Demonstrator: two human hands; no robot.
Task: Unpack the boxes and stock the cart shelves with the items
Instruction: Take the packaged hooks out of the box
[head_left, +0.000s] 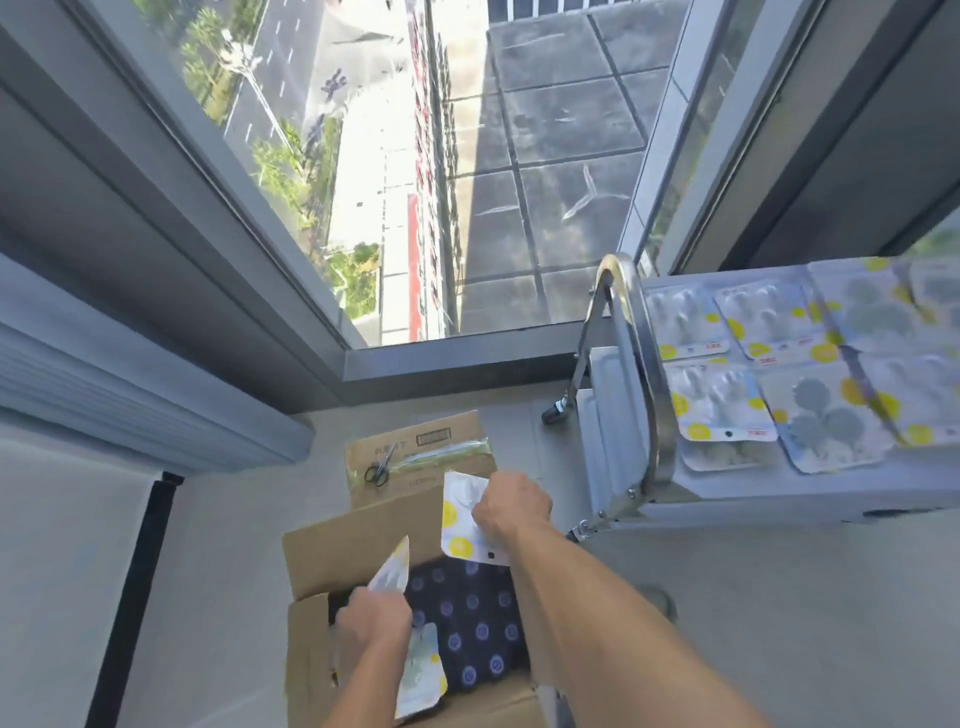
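Gaping cardboard box (358, 551) holds dotted dark packs (475, 623); left hand (371, 626) and right hand (511, 506) each pinch a glossy packet (460, 525); flat blister packs (719, 400) tile the cart shelf (779, 499).

print on cardboard box (415, 457) blurred, unreadable

Two bare forearms are showing from the near edge, sleeveless as far as visible; the left hand (371, 626) and right hand (511, 501) are wearing no gloves, rings or watch.
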